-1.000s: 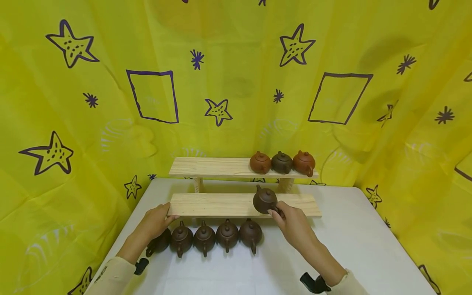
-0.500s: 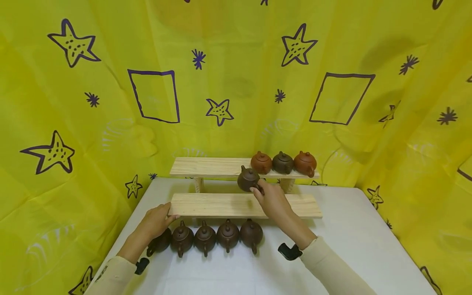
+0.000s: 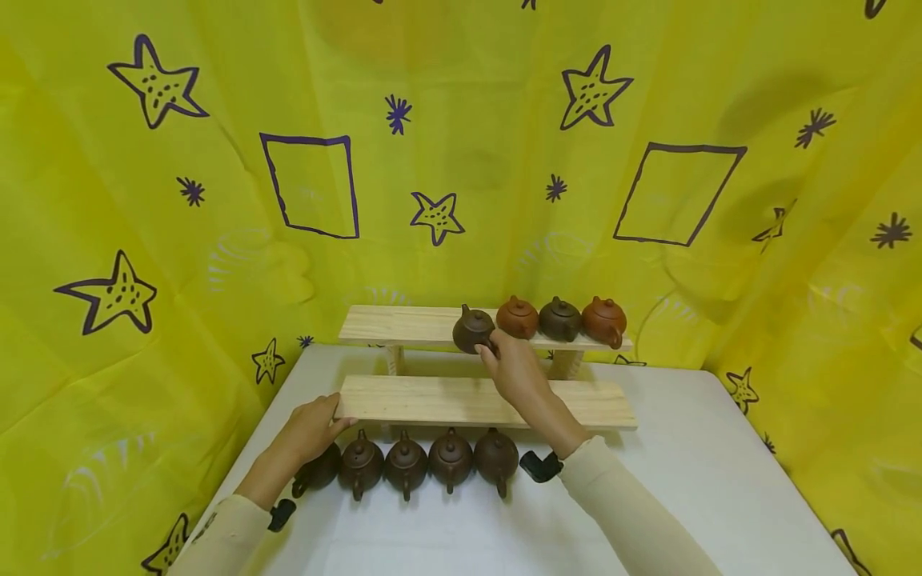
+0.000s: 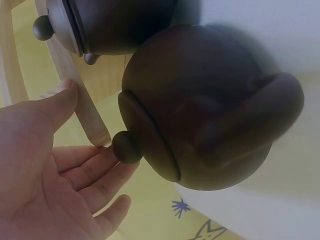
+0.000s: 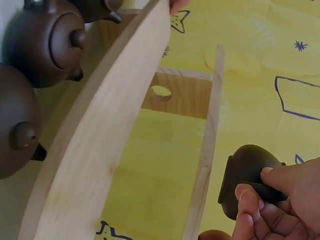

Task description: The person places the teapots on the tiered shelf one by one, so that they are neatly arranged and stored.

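Note:
My right hand (image 3: 520, 378) pinches the handle of a dark brown teapot (image 3: 472, 328) at the upper board of the wooden shelf (image 3: 396, 322). Its spout points away from me. In the head view it overlaps the board's front edge; whether its base touches the wood is unclear. The right wrist view shows thumb and fingers around the handle of the same teapot (image 5: 246, 172). My left hand (image 3: 310, 432) holds the left end of the lower board (image 3: 418, 398), thumb along the front edge. Beside those fingers stands another brown teapot (image 4: 200, 105), partly hidden by the hand in the head view.
On the upper board's right stand an orange-brown teapot (image 3: 517, 318), a dark green-brown teapot (image 3: 559, 320) and another orange-brown teapot (image 3: 605, 320). Several brown teapots (image 3: 406, 466) line the white table (image 3: 432, 536) before the shelf. A yellow patterned curtain (image 3: 468, 120) surrounds it.
My right hand has carried the brown teapot from over the lower board, up and leftward, to the upper board beside the orange-brown teapot. My left hand stays at the lower board's end.

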A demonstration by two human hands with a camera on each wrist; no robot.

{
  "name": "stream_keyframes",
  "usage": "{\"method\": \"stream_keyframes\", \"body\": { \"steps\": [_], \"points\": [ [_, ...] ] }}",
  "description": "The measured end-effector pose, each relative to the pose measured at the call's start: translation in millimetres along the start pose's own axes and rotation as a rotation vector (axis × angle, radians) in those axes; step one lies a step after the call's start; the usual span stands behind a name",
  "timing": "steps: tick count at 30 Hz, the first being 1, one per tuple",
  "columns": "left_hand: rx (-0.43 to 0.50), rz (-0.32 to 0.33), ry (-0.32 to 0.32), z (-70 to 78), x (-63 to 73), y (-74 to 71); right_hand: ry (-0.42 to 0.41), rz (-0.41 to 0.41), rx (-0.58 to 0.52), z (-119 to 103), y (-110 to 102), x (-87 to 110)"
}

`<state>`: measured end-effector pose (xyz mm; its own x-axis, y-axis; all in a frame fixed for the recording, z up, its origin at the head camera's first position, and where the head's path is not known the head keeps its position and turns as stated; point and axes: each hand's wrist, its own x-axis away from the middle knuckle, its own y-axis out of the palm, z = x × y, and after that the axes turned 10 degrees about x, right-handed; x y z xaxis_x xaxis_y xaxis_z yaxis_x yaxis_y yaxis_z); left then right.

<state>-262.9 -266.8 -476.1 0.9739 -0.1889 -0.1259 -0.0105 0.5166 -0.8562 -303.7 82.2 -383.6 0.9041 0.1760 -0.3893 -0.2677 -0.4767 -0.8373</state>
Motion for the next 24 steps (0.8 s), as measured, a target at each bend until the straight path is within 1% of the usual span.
{"method": "stream_keyframes", "body": {
  "steps": [4, 9, 15, 19, 24],
  "points": [
    [-0.002, 0.001, 0.003, 0.4, 0.1, -1.3, 0.005, 0.01, 0.008, -3.0, 2.7, -10.4],
    [-0.008, 0.005, 0.011, -1.4, -0.9, 0.3, 0.013, 0.008, 0.024, -2.6, 9.5, -20.3],
    [-0.017, 0.006, 0.007, -4.2, -2.3, 2.5, 0.036, 0.007, 0.02, -0.7, 16.6, -27.9],
    [-0.013, 0.0, -0.007, -3.1, -1.3, 1.4, 0.045, -0.005, 0.029, -0.2, 19.2, -32.1],
    [-0.016, 0.002, -0.006, 0.3, -1.6, -0.7, 0.07, -0.005, 0.045, 0.0, 20.3, -36.8]
  ]
}}
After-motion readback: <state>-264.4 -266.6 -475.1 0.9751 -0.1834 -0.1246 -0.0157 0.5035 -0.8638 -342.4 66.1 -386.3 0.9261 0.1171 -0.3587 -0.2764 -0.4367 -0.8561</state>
